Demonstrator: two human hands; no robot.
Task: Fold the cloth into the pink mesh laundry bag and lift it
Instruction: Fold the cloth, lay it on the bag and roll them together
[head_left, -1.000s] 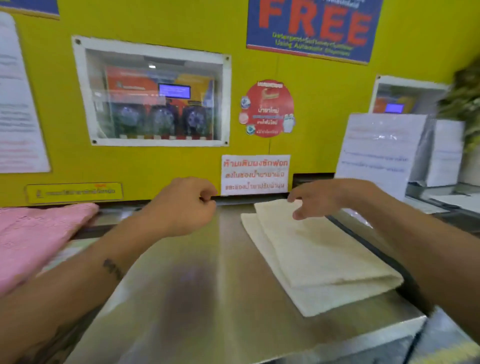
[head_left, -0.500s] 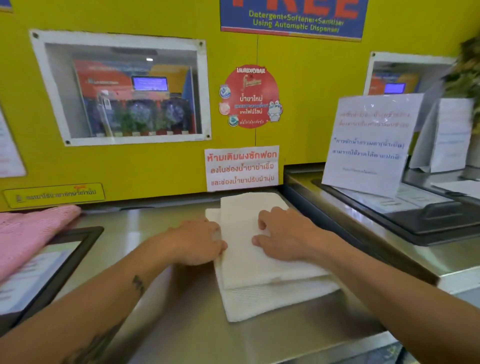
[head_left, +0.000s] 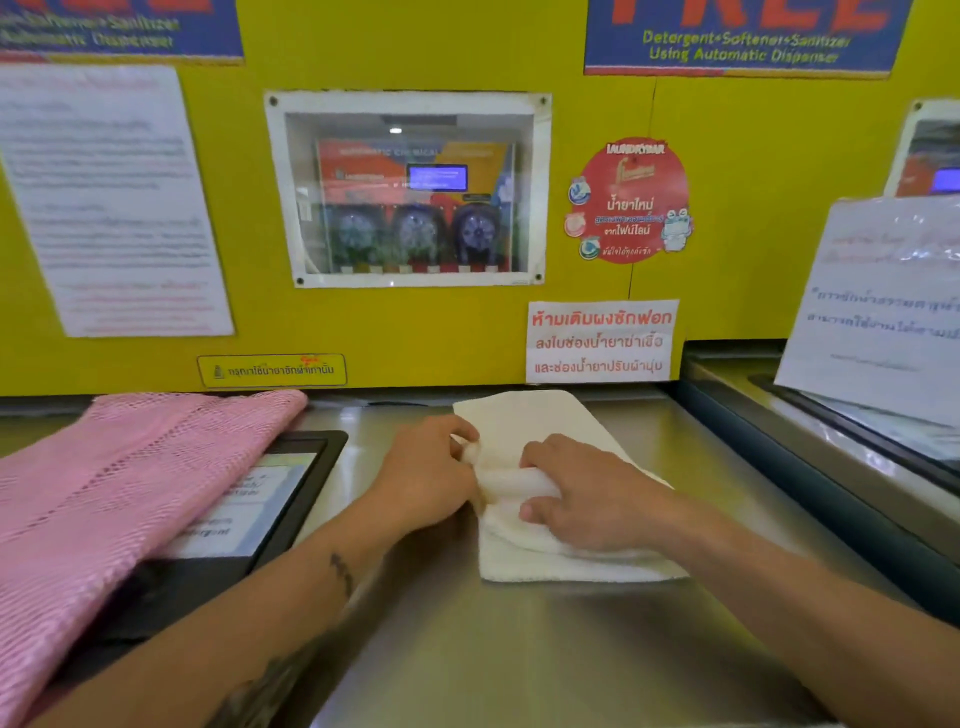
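A cream folded cloth (head_left: 524, 415) lies on the steel machine top (head_left: 519, 649), centre right. My left hand (head_left: 426, 475) pinches its left edge, where the fabric bunches into a small roll. My right hand (head_left: 587, 493) rests on top of the cloth, fingers curled around the same bunched fold. The pink mesh laundry bag (head_left: 104, 499) lies flat at the left, apart from the cloth, partly covering a black-framed panel.
The black-framed panel (head_left: 291, 499) with a printed label sits under the bag's right edge. A yellow wall with a dispenser window (head_left: 410, 192) and paper notices stands behind. At the right, a second machine top (head_left: 831, 447) holds a propped laminated sheet (head_left: 878, 306).
Both hands came down onto the cloth and have gone from lying flat on it to gripping and bunching its middle. The view has swung left, showing more of the pink bag.
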